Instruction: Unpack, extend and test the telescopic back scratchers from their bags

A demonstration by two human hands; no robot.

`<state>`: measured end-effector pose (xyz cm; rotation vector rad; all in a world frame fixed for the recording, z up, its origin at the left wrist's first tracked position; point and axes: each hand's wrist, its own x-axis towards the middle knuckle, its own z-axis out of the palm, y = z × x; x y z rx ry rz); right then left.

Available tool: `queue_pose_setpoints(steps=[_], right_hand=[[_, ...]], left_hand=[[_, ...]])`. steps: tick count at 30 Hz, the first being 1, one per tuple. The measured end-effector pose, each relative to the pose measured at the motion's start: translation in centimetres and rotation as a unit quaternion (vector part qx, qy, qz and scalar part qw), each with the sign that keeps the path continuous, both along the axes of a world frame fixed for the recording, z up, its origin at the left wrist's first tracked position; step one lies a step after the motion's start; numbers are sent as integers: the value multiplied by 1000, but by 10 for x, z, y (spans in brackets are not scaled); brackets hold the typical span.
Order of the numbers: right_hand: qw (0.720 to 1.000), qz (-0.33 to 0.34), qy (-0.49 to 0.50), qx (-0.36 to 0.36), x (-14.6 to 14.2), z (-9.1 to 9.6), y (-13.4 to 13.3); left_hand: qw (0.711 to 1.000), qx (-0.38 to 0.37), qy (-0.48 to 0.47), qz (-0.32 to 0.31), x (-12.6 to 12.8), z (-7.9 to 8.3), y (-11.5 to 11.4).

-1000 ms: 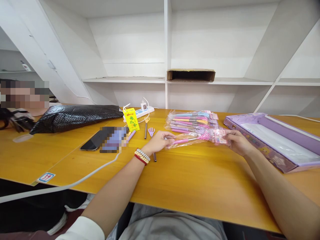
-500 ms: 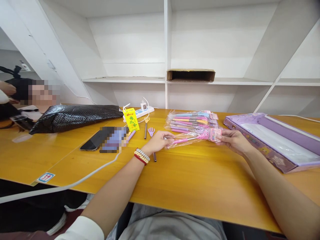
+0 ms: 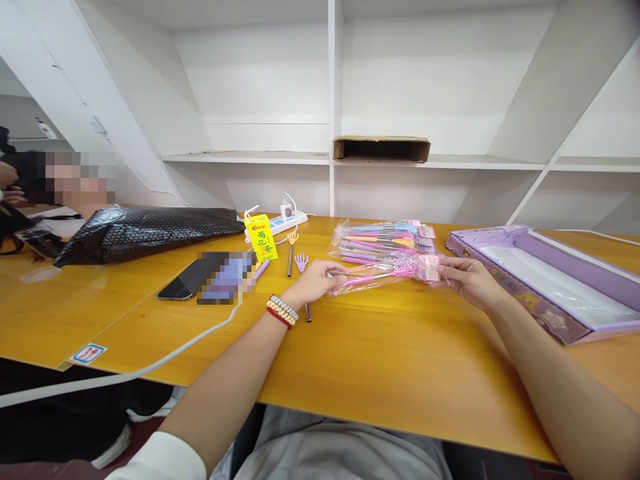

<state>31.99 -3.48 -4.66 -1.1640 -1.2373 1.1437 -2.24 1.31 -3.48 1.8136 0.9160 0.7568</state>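
Packet of clear, crinkled plastic is stretched between the two hands, just in front of the other packets at the table; whether it is rested on the wood cannot be told. Inside, a pink handle is seen toward the left, joined by a silvery rod to a bright pink head, and the right end is topped by a printed pink card. The left end is pinched between thumb and fingers of the nearly closed left hand. The card end is gripped by the right hand, its thumb and fingers brought together. A purple claw is partly hidden behind the left hand.
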Motion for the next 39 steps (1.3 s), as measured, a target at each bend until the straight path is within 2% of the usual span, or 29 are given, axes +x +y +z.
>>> queue_pose_setpoints(steps=[5, 10, 16, 21, 32, 39], right_hand=[[997, -48, -51, 10, 2, -5, 3], [996, -25, -81, 19, -1, -7, 5], [992, -35, -122, 16, 0, -12, 10], [985, -72, -158, 14, 3, -16, 11], [979, -108, -173, -6, -3, -9, 6], [956, -130, -263, 33, -2, -5, 4]], left_hand=[[1000, -15, -5, -4, 1, 0, -1], [1000, -25, -10, -4, 3, 0, -1], [1000, -11, -5, -7, 4, -2, 0], [1000, -13, 2, -4, 5, -4, -2], [1000, -26, 5, 16, 7, -2, -4], [1000, -21, 7, 8, 6, -1, -4]])
